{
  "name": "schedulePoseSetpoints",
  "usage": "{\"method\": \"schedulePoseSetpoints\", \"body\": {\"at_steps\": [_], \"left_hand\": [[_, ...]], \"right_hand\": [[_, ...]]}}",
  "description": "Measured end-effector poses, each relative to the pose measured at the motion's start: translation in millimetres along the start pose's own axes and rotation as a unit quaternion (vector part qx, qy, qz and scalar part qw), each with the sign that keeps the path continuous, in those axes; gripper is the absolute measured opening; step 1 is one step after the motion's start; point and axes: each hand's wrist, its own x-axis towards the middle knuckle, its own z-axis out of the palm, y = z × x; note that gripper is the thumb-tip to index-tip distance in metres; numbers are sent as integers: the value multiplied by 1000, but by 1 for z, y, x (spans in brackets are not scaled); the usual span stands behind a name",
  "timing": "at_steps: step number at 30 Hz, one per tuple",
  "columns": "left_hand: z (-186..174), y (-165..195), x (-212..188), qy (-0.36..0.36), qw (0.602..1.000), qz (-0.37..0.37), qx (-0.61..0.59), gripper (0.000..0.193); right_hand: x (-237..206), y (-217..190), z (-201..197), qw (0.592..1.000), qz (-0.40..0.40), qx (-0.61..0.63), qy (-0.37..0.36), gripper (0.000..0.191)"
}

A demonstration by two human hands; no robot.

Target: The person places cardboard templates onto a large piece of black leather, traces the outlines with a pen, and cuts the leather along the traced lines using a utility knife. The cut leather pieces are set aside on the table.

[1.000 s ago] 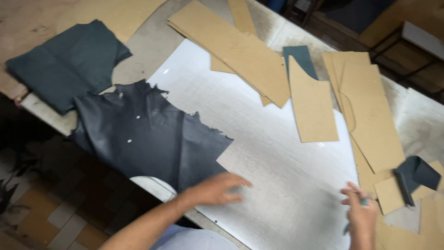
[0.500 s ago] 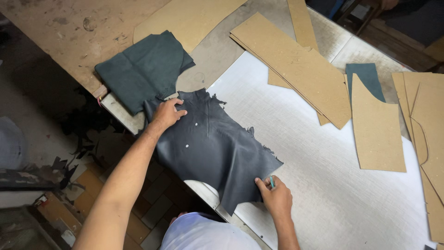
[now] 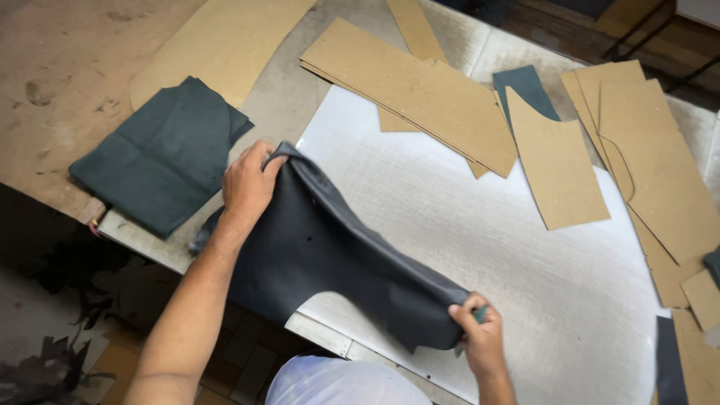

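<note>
I am working over a broad workbench (image 3: 67, 67) whose bare brown top is showing at ten o'clock. On it a large white cutting sheet (image 3: 495, 247) is lying, filling the middle and stretching toward four o'clock.

Across the sheet's near-left part I am lifting a big piece of dark leather (image 3: 330, 255), which is running from nine o'clock down to six o'clock; its upper edge is rising off the sheet and folding over, and its lower left part is hanging past the bench edge.

At twelve o'clock a long tan cardboard pattern (image 3: 412, 90) is lying slantwise, overlapping the sheet's far edge, with a narrower strip (image 3: 416, 30) under it. At two and three o'clock more tan patterns (image 3: 652, 150) are overlapping one another, and one with a pointed top (image 3: 551, 169) is resting on the sheet. Another large tan pattern (image 3: 225, 45) is lying at eleven o'clock.

At nine o'clock a folded stack of dark green material (image 3: 161, 161) is sitting on the bench, just beside my left hand. A small dark green piece (image 3: 525, 86) is peeking out between the patterns at one o'clock.

My left hand (image 3: 247, 184) is closing around the leather's raised upper corner. My right hand (image 3: 480, 334), at five o'clock, is pinching the leather's lower corner tight, with a small greenish object (image 3: 480, 313) I cannot identify tucked in the fingers.

I am seeing no containers here.
</note>
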Motion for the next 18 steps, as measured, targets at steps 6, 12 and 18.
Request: {"method": "schedulePoseSetpoints", "body": {"at_steps": [6, 12, 18], "left_hand": [[98, 116, 39, 20, 981, 82, -175, 36], [147, 103, -32, -149, 969, 199, -17, 93], [68, 12, -110, -26, 995, 13, 97, 73]], "right_hand": [[12, -67, -111, 983, -87, -70, 147, 22], [10, -39, -159, 933, 59, -192, 299, 18], [-17, -5, -161, 921, 69, -181, 339, 26]]}}
